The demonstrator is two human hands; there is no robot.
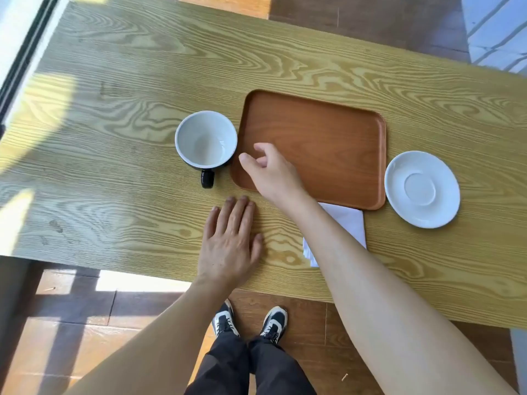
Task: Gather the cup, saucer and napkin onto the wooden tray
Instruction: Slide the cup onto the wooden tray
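The wooden tray (328,143) lies on the table (114,109) with nothing in it, a reddish-brown rectangle with rounded corners and a low raised rim. The cup (206,139) stands upright just beside the tray's left edge, and it too holds nothing: its inside is white and bare, its outside dark, and its dark handle points toward me. The saucer (422,189) sits just past the tray's right near corner, plain white with a shallow ring in the middle, nothing on it. The napkin (349,223) is white and folded; it lies against the tray's near edge, and my forearm crosses over much of it, so I see only part. My right hand (275,171) hangs above the tray's near left corner, close to the cup, with the fingers loosely curled, thumb apart from them, gripping nothing. My left hand (231,240) rests flat on the table nearer to me, palm down, fingers straight and close together, holding nothing. All three pieces are off the tray.
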